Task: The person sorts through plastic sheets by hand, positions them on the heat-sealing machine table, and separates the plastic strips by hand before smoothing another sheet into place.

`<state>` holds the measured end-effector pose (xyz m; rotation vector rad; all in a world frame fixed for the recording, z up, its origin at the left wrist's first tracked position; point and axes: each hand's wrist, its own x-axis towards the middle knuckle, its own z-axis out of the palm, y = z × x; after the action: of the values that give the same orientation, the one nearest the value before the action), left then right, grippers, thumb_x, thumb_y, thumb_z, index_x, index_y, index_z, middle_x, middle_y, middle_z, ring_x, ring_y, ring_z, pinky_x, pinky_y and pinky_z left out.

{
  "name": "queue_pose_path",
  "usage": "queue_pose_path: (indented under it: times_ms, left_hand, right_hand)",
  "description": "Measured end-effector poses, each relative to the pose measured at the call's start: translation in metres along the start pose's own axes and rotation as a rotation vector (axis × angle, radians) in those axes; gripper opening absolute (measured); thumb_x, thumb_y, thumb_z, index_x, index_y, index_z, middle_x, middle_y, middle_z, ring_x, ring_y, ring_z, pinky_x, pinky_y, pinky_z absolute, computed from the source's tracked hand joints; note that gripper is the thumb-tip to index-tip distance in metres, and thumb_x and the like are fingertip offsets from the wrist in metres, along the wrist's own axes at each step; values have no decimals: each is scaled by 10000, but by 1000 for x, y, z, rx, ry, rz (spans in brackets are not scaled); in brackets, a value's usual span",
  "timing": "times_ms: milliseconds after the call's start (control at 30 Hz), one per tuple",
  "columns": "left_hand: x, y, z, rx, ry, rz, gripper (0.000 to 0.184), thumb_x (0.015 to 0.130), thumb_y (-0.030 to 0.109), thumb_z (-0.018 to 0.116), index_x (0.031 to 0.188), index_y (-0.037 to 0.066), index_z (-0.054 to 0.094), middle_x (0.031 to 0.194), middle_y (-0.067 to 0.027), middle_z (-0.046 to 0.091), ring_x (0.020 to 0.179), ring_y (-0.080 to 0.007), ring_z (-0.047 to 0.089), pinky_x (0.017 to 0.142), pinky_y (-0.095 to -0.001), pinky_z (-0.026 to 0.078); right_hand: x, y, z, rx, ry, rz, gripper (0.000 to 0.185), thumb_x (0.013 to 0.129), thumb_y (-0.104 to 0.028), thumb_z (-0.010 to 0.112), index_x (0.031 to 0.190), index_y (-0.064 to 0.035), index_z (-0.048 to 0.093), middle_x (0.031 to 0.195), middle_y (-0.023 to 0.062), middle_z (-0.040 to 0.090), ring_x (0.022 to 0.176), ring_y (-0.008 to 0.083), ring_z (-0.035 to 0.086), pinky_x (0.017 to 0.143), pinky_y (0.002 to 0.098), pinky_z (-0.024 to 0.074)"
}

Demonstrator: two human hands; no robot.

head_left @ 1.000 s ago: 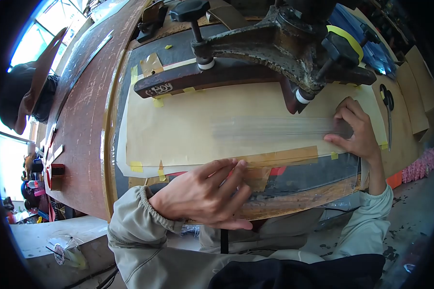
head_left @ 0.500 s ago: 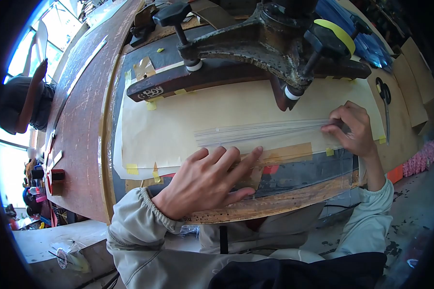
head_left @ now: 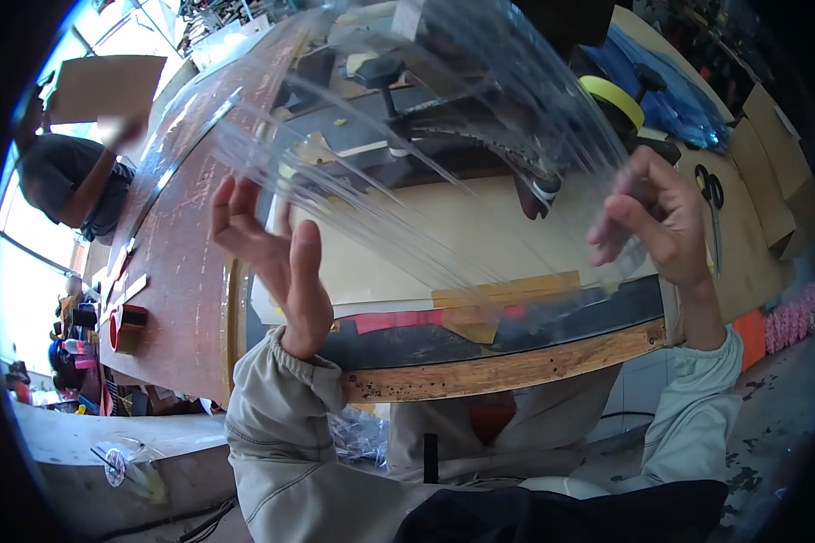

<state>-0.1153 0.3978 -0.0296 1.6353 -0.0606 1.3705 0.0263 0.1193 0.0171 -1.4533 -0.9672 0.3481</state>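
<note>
A stack of clear plastic sheets (head_left: 362, 204) is raised in the air, bowed and smeared by motion, spanning the space between my hands. My right hand (head_left: 656, 217) has its fingers curled at the stack's right edge and grips it. At the lower left of the stack, my left hand (head_left: 285, 267) is raised with thumb and fingers apart; some fingertips lie close to or against the plastic. Below the sheets lies cream paper (head_left: 389, 262) on the work board, with brown tape (head_left: 507, 288) along its near edge. Blur hides the stack's exact outline.
A dark metal clamp frame (head_left: 462, 127) stands over the board's far side. Yellow tape (head_left: 611, 104), scissors (head_left: 714, 213) and blue plastic (head_left: 666, 90) lie at right. Another person (head_left: 72, 181) holds a brown sheet (head_left: 109, 89) at far left. The wooden edge (head_left: 507, 364) is nearest me.
The clear sheets have risen off the cream paper and bowed upward. My left hand has lifted from the near edge and moved left; my right hand has risen slightly. The other person's brown sheet has appeared.
</note>
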Motion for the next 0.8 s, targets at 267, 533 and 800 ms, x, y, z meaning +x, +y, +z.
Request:
queue_pose_path:
  times_ms: [267,533,800]
  left_hand:
    - [-13,18,8,-366,-829,-851,388,918,92,538,1269,50,379,802,-128,669,744,-170,664,619,-272,544]
    - [-20,20,11,-295,-919,-821,243,941,96,508,1149,1,425,798,-129,675,713,-144,666,612,-244,548]
    - [-21,18,13,-358,-864,-874,191,938,110,521,1085,-8,491,771,-115,687,736,-143,676,631,-262,567]
  right_hand:
    - [0,38,67,402,-24,-76,197,892,28,430,959,-71,273,956,229,607,893,303,662,801,344,552]
    - [-8,31,41,280,-88,89,289,848,12,583,1056,-37,388,878,167,656,842,214,670,698,269,512]
    - [-7,33,37,259,-69,31,246,832,14,598,1020,-23,444,848,149,661,759,186,666,698,286,517]
